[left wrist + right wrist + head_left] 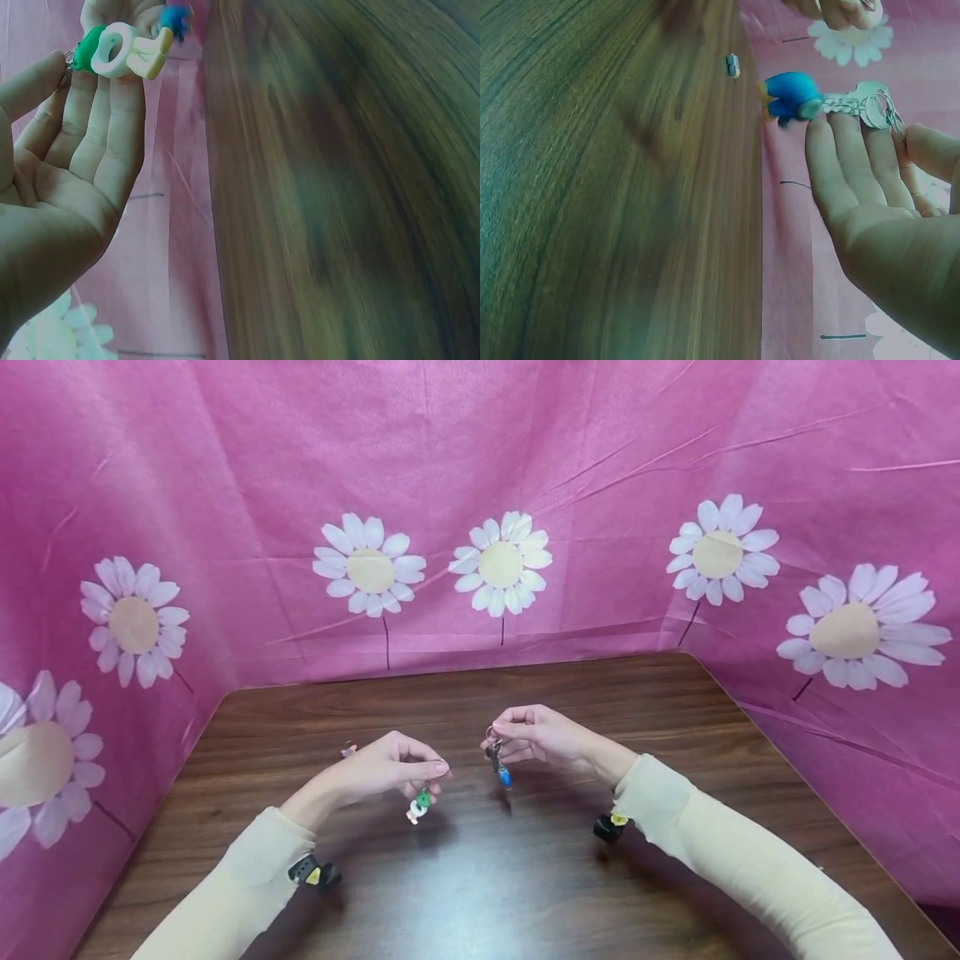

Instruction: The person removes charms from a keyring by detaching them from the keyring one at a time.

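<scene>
My left hand (386, 766) pinches a small ring between thumb and forefinger above the table. From it hangs a keychain figure (112, 51), green at the top, white in the middle with a hole, and pale yellow at the end. To its right, my right hand (551, 737) pinches a metal key ring (894, 112) by thumb and forefinger. On that ring hang a silver key (871, 103) and a short chain with a blue figure charm (791, 95) that has orange-yellow ends. The two hands are apart, and both charms dangle above the wood.
A small orange and grey trinket (348, 749) lies on the brown wooden table (465, 885), just beyond the left hand. Pink cloth (450, 435) printed with white daisies encloses the table's back and sides. Each wrist wears a black strap device (318, 871).
</scene>
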A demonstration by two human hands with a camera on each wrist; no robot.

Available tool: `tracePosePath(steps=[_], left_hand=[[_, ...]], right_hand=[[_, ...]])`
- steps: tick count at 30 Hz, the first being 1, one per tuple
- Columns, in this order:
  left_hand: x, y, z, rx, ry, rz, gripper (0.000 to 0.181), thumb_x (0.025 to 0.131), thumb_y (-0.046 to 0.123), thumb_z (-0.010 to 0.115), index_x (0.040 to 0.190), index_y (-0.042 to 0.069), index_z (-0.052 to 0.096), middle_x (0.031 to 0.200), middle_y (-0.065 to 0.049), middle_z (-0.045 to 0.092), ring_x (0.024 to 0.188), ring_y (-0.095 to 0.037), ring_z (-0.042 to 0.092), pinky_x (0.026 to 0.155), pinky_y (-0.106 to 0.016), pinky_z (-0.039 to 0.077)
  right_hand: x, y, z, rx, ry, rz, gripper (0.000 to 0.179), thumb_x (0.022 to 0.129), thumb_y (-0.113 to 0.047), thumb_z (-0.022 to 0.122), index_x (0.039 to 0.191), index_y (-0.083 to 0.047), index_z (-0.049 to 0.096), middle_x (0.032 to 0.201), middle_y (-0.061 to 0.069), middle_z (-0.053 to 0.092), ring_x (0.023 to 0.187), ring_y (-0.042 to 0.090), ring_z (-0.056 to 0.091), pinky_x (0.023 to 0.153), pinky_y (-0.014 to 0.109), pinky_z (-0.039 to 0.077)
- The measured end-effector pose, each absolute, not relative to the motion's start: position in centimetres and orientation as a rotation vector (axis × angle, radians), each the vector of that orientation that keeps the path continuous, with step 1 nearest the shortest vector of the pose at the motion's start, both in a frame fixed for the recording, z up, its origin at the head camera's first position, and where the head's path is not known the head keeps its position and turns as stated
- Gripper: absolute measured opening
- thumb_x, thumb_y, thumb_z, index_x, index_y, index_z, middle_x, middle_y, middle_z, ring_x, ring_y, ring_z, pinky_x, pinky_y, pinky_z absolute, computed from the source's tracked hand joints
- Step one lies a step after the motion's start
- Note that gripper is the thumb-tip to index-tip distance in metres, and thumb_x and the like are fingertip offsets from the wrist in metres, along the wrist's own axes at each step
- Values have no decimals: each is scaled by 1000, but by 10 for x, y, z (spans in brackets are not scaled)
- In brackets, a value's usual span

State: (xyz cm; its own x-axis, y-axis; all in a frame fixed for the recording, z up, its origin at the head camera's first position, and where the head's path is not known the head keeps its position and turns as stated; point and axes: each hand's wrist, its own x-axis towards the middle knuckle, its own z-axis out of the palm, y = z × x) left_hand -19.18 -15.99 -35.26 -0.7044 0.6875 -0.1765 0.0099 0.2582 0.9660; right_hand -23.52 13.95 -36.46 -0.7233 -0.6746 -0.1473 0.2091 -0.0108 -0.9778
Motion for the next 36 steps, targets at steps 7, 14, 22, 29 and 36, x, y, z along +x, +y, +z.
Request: tracePosePath(steps=[7, 14, 22, 29, 36], left_hand=[[-191, -193, -359, 578, 1980, 1536, 25, 101, 19, 65, 113, -3, 71, 89, -19, 69, 84, -28, 73, 74, -42, 61], [-191, -246, -376, 473, 2043, 1582, 37, 104, 19, 59, 119, -15, 61, 98, -28, 67, 89, -34, 72, 77, -44, 60], [-203, -303, -394, 233, 2131, 1637, 37, 105, 20, 58, 122, -14, 59, 100, -17, 70, 88, -22, 73, 79, -40, 60], [-207, -329, -403, 103, 2196, 1629, 31, 105, 14, 57, 117, -14, 61, 96, -7, 72, 81, -11, 70, 73, -33, 60], [-210, -338, -410, 76, 2407, 1551, 38, 104, 10, 58, 120, -24, 53, 91, -9, 72, 76, -11, 68, 71, -29, 60]], right_hand=[[-233, 149, -367, -421, 1621, -1798, 15, 106, -15, 55, 106, -4, 65, 115, 23, 70, 96, 25, 72, 82, 38, 59], [-231, 158, -372, -391, 1577, -1803, 14, 106, -13, 54, 105, -3, 64, 111, 17, 73, 101, 33, 72, 82, 40, 59], [-234, 164, -375, -404, 1583, -1793, 15, 107, -15, 53, 105, -4, 63, 115, 23, 70, 97, 29, 72, 82, 39, 60], [-235, 163, -375, -402, 1569, -1793, 15, 107, -16, 54, 106, -3, 63, 122, 29, 66, 106, 39, 69, 84, 41, 59], [-236, 167, -378, -410, 1560, -1786, 16, 107, -16, 54, 105, -3, 63, 118, 25, 68, 104, 36, 70, 83, 40, 59]])
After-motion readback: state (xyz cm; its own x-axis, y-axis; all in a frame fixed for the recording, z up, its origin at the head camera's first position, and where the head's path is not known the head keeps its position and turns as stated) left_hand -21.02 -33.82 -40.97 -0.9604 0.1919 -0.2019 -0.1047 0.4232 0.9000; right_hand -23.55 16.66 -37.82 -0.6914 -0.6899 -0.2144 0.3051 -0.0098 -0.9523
